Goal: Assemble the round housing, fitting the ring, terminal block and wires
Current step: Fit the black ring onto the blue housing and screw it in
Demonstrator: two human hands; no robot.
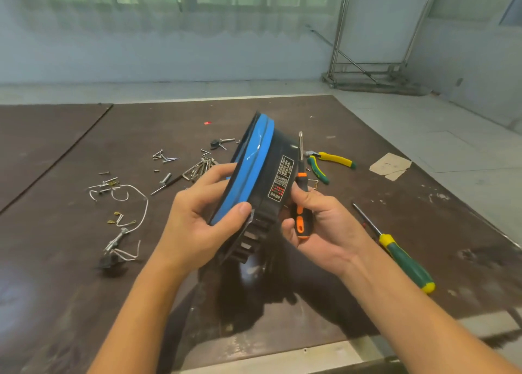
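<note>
The round housing is held clear of the worktop at the centre of the frame, tilted on edge, with its printed label facing right. The blue ring sits around the wide rim of the housing and appears seated along the visible arc; the far side is hidden. The left hand grips the housing at its lower left edge, thumb pressed on the ring and fingers curled behind. The right hand is closed around the handle of an orange-and-black screwdriver, shaft pointing up, just beside the labelled wall. The interior of the housing is not visible, so the presence of a terminal block cannot be confirmed. To the left of the frame, loose white wires with small terminals lie on the worktop, apart from the housing. Behind the left hand are scattered screws and a bundle of hex keys. Judgement: ring fitting looks done or nearly done; wiring, and probably the terminal block and fastening, remain. To the right lie yellow-and-green pliers, a green-handled screwdriver and a scrap of cardboard.
</note>
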